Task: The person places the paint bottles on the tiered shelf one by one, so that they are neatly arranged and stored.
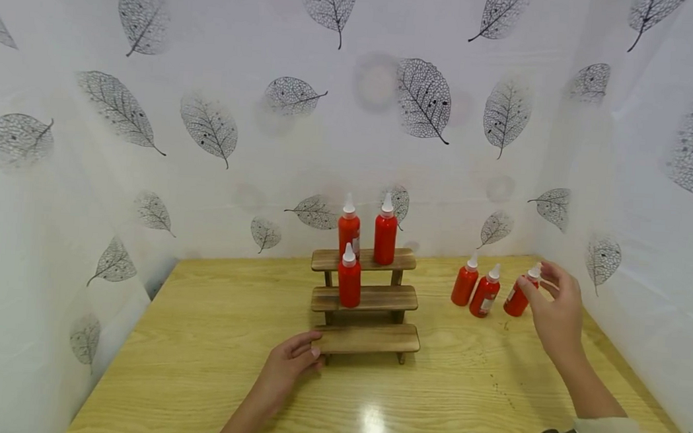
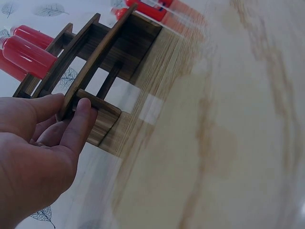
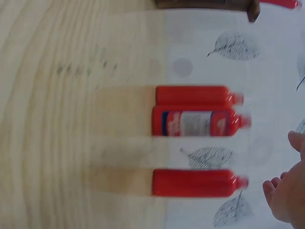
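A three-step wooden stand (image 1: pixel 369 339) is on the table. My left hand (image 1: pixel 286 368) pinches the left end of its lowest step; the left wrist view shows thumb and fingers (image 2: pixel 82 107) on the dark wood. Two red squeeze bottles with white nozzles, one left (image 1: pixel 348 228) and one right (image 1: pixel 385 239), stand on the top step. Another red bottle (image 1: pixel 349 286) stands on the middle step's left part. My right hand (image 1: pixel 557 315) is at the rightmost table bottle (image 1: pixel 516 302), thumb and fingers spread about its nozzle. The right wrist view shows that hand (image 3: pixel 289 195) apart from the bottle's red body.
Two more red bottles, one plain-sided (image 1: pixel 465 285) and one with its label showing (image 1: pixel 484 298), stand upright close together right of the stand. A leaf-patterned white sheet (image 1: pixel 217 189) hangs behind and beside the table (image 1: pixel 208 327).
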A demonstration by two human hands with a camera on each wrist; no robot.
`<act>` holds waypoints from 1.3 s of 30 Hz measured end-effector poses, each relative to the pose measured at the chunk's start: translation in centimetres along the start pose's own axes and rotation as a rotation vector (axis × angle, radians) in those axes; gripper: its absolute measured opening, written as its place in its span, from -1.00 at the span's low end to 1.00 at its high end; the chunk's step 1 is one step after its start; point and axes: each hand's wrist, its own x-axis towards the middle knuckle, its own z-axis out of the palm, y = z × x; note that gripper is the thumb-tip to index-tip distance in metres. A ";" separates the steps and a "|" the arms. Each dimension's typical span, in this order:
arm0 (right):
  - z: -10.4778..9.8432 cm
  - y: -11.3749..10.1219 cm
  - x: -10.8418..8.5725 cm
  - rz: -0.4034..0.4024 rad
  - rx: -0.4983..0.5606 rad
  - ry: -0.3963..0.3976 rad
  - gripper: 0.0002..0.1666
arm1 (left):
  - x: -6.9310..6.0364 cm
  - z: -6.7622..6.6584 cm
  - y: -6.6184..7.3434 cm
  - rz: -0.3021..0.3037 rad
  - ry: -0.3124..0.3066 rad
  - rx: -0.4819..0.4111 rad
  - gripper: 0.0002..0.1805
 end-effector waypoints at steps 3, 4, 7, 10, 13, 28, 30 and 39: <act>-0.3 1.4 0.5 0.036 -0.016 0.002 -0.25 | 0.0 0.0 0.1 0.000 0.001 0.001 -0.45; -0.3 1.8 0.7 0.049 -0.022 -0.003 -0.25 | 0.0 0.0 0.1 -0.001 0.001 0.001 -0.45; -0.3 2.7 1.0 0.090 -0.026 -0.018 -0.24 | 0.0 0.0 0.1 -0.003 -0.001 -0.001 -0.45; -0.1 3.2 1.2 0.123 -0.027 -0.032 -0.24 | 0.0 0.0 0.1 0.000 -0.004 -0.005 -0.45; 0.3 3.7 1.5 0.151 -0.019 -0.046 -0.24 | 0.0 0.0 0.1 0.004 -0.007 -0.010 -0.45; 1.2 4.3 2.3 0.245 -0.019 -0.054 -0.29 | 0.0 -0.1 0.1 -0.007 -0.014 -0.025 -0.43; 1.2 4.3 2.3 0.252 -0.013 -0.054 -0.28 | 0.0 -0.1 0.1 -0.009 -0.014 -0.024 -0.43; 1.0 4.5 2.3 0.224 -0.052 -0.065 -0.26 | 0.0 -0.1 0.1 -0.011 -0.017 -0.020 -0.42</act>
